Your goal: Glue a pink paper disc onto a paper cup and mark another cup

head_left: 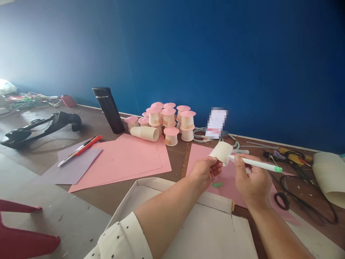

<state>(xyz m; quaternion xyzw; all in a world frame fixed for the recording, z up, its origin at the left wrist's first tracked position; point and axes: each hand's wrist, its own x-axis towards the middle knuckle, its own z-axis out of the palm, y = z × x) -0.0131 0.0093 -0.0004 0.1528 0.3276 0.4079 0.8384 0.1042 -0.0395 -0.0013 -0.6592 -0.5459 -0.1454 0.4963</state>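
Observation:
A small white paper cup point(221, 152) is tilted on its side in my left hand point(206, 172), whose fingers are closed on its lower edge. My right hand point(253, 180) grips a white pen point(258, 164) with a green end; its tip points at the cup, and whether it touches cannot be told. Beneath my hands lies a pink sheet point(198, 154) with a small green piece point(217, 185) on it. Further back stand several cups with pink round tops point(171, 136), some stacked, and a nested row of plain cups point(144, 133) lies on its side.
A black bottle point(109, 109), a red cutter point(81, 149) on purple paper point(83, 167) and large pink sheets point(121, 158) are to the left. A white cardboard tray point(210, 230) is in front. Cables point(304, 180) and a cup stack point(329, 178) lie right; a phone point(216, 122) leans behind.

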